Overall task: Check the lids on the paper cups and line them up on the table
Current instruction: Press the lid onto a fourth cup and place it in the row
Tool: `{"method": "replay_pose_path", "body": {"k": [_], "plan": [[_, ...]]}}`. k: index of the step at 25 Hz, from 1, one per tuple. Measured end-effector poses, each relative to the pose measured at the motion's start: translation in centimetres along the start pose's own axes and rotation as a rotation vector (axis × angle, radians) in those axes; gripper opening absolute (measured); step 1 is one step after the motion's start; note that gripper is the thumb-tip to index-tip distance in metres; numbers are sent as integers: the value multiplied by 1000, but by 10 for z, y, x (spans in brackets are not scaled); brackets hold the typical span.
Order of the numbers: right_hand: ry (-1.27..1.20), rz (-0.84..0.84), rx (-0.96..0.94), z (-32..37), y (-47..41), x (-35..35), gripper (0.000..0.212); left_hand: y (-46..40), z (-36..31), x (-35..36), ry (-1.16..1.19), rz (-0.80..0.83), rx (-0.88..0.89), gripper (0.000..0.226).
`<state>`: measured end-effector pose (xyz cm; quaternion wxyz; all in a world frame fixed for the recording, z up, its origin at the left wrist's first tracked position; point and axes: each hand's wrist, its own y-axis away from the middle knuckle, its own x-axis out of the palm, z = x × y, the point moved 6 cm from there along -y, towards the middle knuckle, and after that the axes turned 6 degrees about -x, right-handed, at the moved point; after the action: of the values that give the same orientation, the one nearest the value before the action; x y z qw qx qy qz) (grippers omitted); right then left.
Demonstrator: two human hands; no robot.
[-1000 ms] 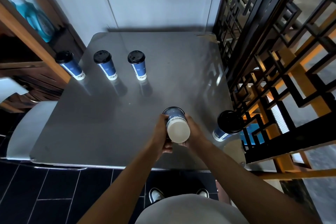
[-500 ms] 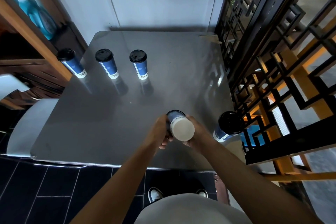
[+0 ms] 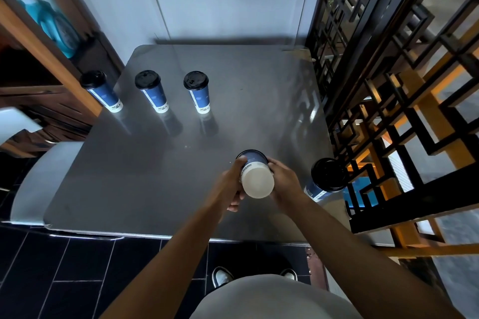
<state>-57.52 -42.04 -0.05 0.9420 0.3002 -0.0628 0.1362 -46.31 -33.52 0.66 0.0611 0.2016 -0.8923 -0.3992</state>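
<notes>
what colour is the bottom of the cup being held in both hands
Off-white, plain: the held cup is tipped so its base faces the head camera, above a blue wall.

1. Three paper cups with blue walls, a white base band and black lids stand upright in a row on the far left of the bench: left cup (image 3: pixel 102 90), middle cup (image 3: pixel 152 90), right cup (image 3: pixel 198 91).
2. Held cup (image 3: pixel 255 175): inverted and tilted, pale base toward the camera, dark lid end facing away.
3. Fifth cup (image 3: pixel 325 179): lidded, upright, at the right bench edge, just beside the held cup.
</notes>
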Motion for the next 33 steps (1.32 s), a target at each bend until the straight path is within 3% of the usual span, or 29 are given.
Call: {"method": "replay_pose_path", "body": {"k": [2, 9, 16, 20, 24, 28, 33], "plan": [[2, -20, -20, 1, -2, -1, 34, 0, -1, 0, 55, 19, 7, 53], [-12, 14, -37, 1, -6, -1, 37, 6, -3, 5, 142, 55, -106, 50], [66, 20, -74, 5, -8, 4, 36, -6, 2, 6, 100, 115, -124, 78], [3, 30, -66, 6, -12, 5, 36, -4, -3, 10, 245, 134, -107, 57], [-21, 80, -25, -3, -12, 14, 32, -6, -9, 12, 401, 120, -83, 55], [-29, 44, 67, -10, -12, 13, 28, -9, -7, 10, 365, 129, -114, 62], [-75, 5, 153, -18, -11, 20, 49, -16, 2, 6, 269, 56, -134, 56]]}}
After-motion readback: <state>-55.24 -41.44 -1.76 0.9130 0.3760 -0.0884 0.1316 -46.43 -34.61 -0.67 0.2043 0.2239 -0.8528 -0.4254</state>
